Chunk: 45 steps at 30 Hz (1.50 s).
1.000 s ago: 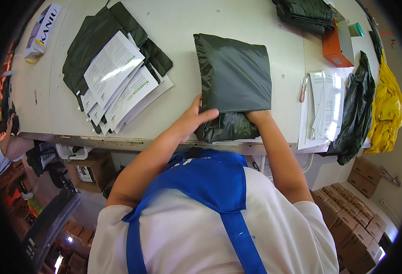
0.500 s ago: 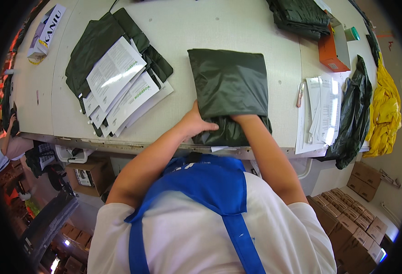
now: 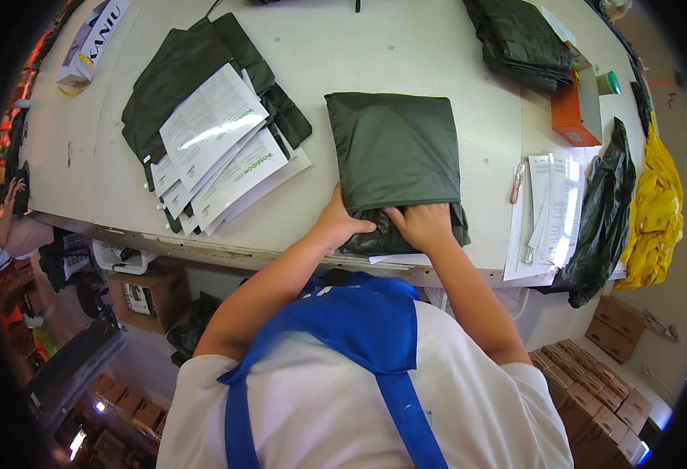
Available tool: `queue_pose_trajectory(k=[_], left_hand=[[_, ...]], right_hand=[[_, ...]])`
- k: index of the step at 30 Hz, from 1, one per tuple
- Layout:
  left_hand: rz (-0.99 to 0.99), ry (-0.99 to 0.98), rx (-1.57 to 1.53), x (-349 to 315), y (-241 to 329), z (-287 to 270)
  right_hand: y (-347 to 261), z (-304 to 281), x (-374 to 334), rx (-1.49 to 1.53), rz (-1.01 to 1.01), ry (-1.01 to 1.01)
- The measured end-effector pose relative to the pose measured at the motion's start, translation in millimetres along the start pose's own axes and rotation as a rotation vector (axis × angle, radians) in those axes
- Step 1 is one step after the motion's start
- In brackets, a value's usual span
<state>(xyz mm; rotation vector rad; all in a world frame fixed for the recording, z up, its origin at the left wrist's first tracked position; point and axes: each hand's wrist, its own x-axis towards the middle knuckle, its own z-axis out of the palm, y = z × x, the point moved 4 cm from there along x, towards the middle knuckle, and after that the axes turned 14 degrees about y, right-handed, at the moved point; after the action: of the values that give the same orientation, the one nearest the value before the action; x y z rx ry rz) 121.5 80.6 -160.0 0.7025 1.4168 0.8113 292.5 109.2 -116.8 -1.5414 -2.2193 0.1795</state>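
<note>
A squarish dark green fabric pouch (image 3: 394, 148) lies flat on the table in front of me, with a smooth upper panel and a crumpled lower part. My left hand (image 3: 339, 222) holds its lower left edge, thumb on top and the other fingers partly hidden beneath. At the pouch's lower opening, my right hand (image 3: 424, 227) is closed on the edge of the upper panel. Its thumb points left, and its fingertips are tucked out of sight under the fabric. A bit of white paper (image 3: 399, 258) sticks out below the pouch at the table edge.
Left of the pouch, white printed sheets (image 3: 214, 129) lie over more dark green pouches (image 3: 167, 70). Papers (image 3: 550, 207), a dark green fabric strip (image 3: 605, 211) and yellow fabric (image 3: 649, 211) are at right. Behind them stand an orange box (image 3: 570, 117) and folded dark fabric (image 3: 519, 47).
My right hand has drawn partly back out of the pouch's opening, so its thumb and knuckles now show. The left hand keeps its hold. The whole view has shifted slightly.
</note>
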Motion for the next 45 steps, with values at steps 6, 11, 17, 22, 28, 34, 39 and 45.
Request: queue_pose_trajectory(k=[6, 11, 17, 22, 28, 34, 39, 45], left_hand=[[0.124, -0.030, 0.171, 3.4, 6.0, 3.8], [0.093, -0.235, 0.034, 2.3, 62.3, -3.1], [0.496, -0.768, 0.008, -75.7, 212.6, 63.1], [0.936, -0.491, 0.740, -58.2, 162.9, 115.9], [0.942, -0.093, 1.091, -5.7, 68.9, 87.5], [1.216, -0.098, 1.004, -6.7, 64.7, 121.3], [1.221, -0.127, 1.019, -6.1, 65.6, 122.8], [1.285, -0.157, 0.899, -13.1, 69.1, 119.9]], right_hand=[[9.5, -29.3, -23.2, 0.151, 0.104, -0.320], [19.5, -74.3, -31.8, 0.277, 0.254, 0.132], [2.2, -96.8, -24.2, 1.842, 0.724, 0.492], [34.2, -60.4, -71.2, 1.925, 1.182, 0.674], [64.3, -26.5, -137.2, 1.184, 1.369, 0.536], [81.6, -47.2, -94.3, 1.147, 1.459, 0.602], [112.8, -53.9, -87.6, 1.115, 1.316, 0.754], [108.5, -49.3, -62.5, 1.059, 1.337, 0.685]])
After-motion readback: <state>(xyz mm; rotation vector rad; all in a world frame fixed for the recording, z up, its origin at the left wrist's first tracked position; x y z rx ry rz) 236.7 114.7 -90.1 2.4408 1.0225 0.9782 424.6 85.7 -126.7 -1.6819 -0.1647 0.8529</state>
